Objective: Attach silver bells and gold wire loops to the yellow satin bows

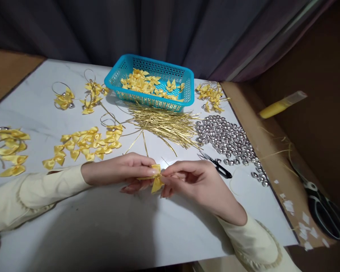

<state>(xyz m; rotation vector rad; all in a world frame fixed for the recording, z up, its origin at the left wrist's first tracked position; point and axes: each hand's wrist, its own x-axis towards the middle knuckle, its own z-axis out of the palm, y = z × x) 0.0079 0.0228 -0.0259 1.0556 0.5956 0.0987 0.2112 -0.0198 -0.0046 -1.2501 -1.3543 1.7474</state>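
Observation:
Low over the front of the white table, my left hand (130, 170) grips a small yellow satin ribbon bow (156, 183) between thumb and fingers. The thumb and forefinger of my right hand (191, 179) pinch the same bow near its middle knot. A thin needle-like sliver (164, 161) sticks up by the right forefinger; its lower end is hidden. Black-handled thread snips (222, 169) lie just beyond my right hand. Loose yellow bows (92, 143) lie in a group beyond my left forearm, and a pile of gold cords (167, 124) lies ahead of both hands.
A blue plastic basket (158, 99) at the back holds more bows. Small silver bells (229, 138) are heaped at right. Bows with bells and cord loops (64, 99) sit at left and back right. Scissors (323, 207), a yellow tube (277, 107) and paper scraps (288, 206) lie along the right side.

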